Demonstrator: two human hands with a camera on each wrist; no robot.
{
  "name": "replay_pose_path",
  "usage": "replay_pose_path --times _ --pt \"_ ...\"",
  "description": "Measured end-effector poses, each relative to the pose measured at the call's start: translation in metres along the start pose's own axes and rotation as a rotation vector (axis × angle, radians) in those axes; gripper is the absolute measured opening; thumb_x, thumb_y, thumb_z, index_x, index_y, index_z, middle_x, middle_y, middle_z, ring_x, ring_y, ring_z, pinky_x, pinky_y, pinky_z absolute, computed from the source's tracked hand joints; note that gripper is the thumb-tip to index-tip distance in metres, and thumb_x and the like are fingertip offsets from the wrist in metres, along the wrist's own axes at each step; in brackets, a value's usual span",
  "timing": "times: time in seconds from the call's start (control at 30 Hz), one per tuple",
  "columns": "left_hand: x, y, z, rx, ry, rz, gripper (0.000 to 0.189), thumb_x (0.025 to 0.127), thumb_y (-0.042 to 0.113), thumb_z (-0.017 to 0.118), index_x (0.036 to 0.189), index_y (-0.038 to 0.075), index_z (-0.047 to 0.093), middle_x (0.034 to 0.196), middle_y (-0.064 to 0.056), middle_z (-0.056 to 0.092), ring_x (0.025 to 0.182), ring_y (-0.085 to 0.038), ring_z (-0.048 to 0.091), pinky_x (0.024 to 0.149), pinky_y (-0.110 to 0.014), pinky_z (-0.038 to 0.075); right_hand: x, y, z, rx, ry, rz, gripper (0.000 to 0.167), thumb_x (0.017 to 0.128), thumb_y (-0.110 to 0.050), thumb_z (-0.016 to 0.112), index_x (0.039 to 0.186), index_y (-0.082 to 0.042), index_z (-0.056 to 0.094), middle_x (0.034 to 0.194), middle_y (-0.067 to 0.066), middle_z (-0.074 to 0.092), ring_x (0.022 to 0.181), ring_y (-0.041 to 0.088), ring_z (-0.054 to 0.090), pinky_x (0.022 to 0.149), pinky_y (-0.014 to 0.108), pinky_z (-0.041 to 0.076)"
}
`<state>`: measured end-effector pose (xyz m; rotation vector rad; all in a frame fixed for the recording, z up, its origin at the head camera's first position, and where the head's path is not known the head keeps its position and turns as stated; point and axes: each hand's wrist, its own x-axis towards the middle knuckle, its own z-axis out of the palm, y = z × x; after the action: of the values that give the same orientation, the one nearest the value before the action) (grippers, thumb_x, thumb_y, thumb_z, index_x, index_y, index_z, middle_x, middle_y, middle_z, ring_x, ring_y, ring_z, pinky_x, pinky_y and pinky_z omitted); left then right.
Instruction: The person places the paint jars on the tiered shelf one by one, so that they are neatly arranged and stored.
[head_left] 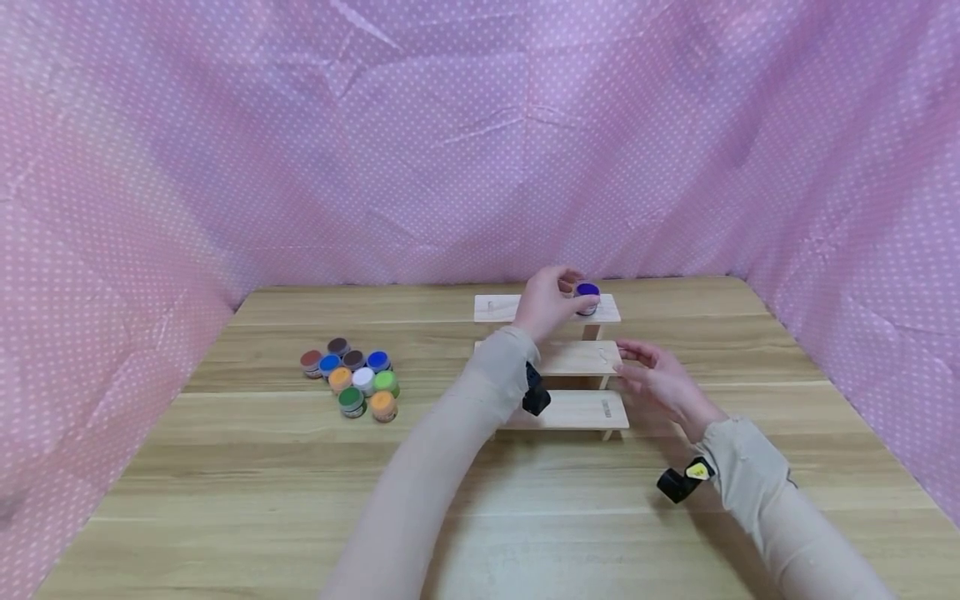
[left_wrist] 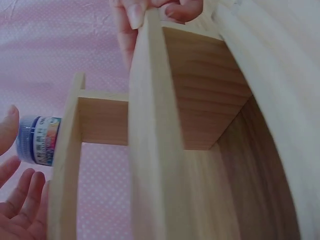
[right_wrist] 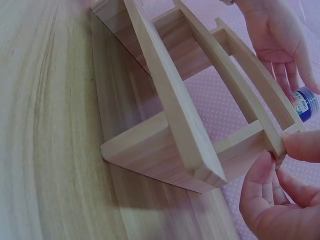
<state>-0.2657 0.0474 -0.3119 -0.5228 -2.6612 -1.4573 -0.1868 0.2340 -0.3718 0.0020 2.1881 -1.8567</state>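
Note:
A three-tier wooden display stand stands on the table. At the right end of its top tier sits a small paint jar with a dark blue lid; the left wrist view shows its printed label. My left hand is at the jar, thumb close to the lid and fingers loosely spread beside it, not wrapped round it. Whether the thumb touches the jar is hard to tell. My right hand pinches the right end of the middle tier, thumb above and fingers below.
To the left, several paint jars with coloured lids cluster on the wooden table, among them a green-lidded jar and an orange-lidded jar. A pink dotted cloth hangs behind the table and along its sides.

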Motion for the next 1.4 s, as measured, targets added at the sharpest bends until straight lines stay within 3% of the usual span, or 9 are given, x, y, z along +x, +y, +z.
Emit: replay_pose_path --times 0.27,0.5,0.73,0.83,1.0,1.1,1.4 --pt "-0.003 0.008 -0.015 0.034 0.017 0.027 0.044 0.083 0.029 0.074 0.120 0.010 0.062 0.115 -0.005 0.063 0.106 -0.017 0.059 0.087 -0.025 0.050 0.001 0.000 0.001 -0.015 0.007 0.002 0.059 0.096 -0.007 0.051 0.145 0.007 0.022 0.134 0.017 0.039 0.092 -0.002 0.053 0.085 0.019 0.051" --pt "-0.011 0.010 -0.033 0.062 0.009 0.040 0.047 0.084 0.030 0.073 0.124 0.010 0.059 0.120 -0.004 0.061 0.109 -0.017 0.058 0.089 -0.025 0.050 0.001 0.000 0.000 -0.004 0.024 0.006 0.060 0.095 -0.005 0.051 0.145 0.007 0.022 0.123 0.007 0.046 0.088 -0.003 0.055 0.078 0.016 0.051" --pt "-0.027 0.008 -0.051 0.080 0.046 0.112 0.046 0.083 0.031 0.073 0.122 0.010 0.060 0.120 -0.003 0.060 0.106 -0.017 0.058 0.089 -0.026 0.049 0.001 -0.001 0.000 -0.019 0.003 0.031 0.060 0.096 -0.004 0.050 0.147 0.005 0.020 0.139 0.020 0.034 0.091 -0.002 0.054 0.087 0.022 0.052" --pt "-0.034 0.008 -0.059 0.078 0.058 0.146 0.046 0.083 0.029 0.074 0.122 0.009 0.060 0.119 -0.005 0.061 0.105 -0.018 0.058 0.090 -0.028 0.050 0.000 -0.001 0.001 -0.022 0.003 0.033 0.061 0.096 -0.005 0.051 0.147 0.005 0.020 0.135 0.017 0.037 0.091 -0.002 0.054 0.084 0.020 0.052" --pt "-0.043 0.005 -0.069 0.054 0.075 0.200 0.044 0.082 0.025 0.075 0.119 0.007 0.061 0.117 -0.008 0.061 0.104 -0.019 0.060 0.091 -0.027 0.050 -0.001 -0.001 0.001 -0.018 0.003 0.032 0.062 0.095 -0.006 0.052 0.147 0.005 0.020 0.123 0.006 0.043 0.090 -0.002 0.053 0.079 0.016 0.051" --pt "-0.053 0.002 -0.077 0.033 0.089 0.215 0.041 0.081 0.023 0.075 0.117 0.006 0.062 0.114 -0.007 0.062 0.104 -0.020 0.060 0.091 -0.028 0.051 0.000 -0.001 0.001 -0.034 0.005 0.030 0.061 0.095 -0.007 0.052 0.147 0.005 0.021 0.125 0.008 0.042 0.090 -0.002 0.053 0.079 0.017 0.051" --pt "-0.077 -0.021 -0.102 -0.010 0.121 0.181 0.039 0.081 0.022 0.076 0.114 0.005 0.063 0.114 -0.009 0.060 0.101 -0.020 0.057 0.089 -0.035 0.052 0.000 0.001 0.000 -0.031 0.004 0.021 0.062 0.095 -0.007 0.052 0.146 0.005 0.020 0.125 0.008 0.042 0.089 -0.001 0.054 0.079 0.016 0.051"
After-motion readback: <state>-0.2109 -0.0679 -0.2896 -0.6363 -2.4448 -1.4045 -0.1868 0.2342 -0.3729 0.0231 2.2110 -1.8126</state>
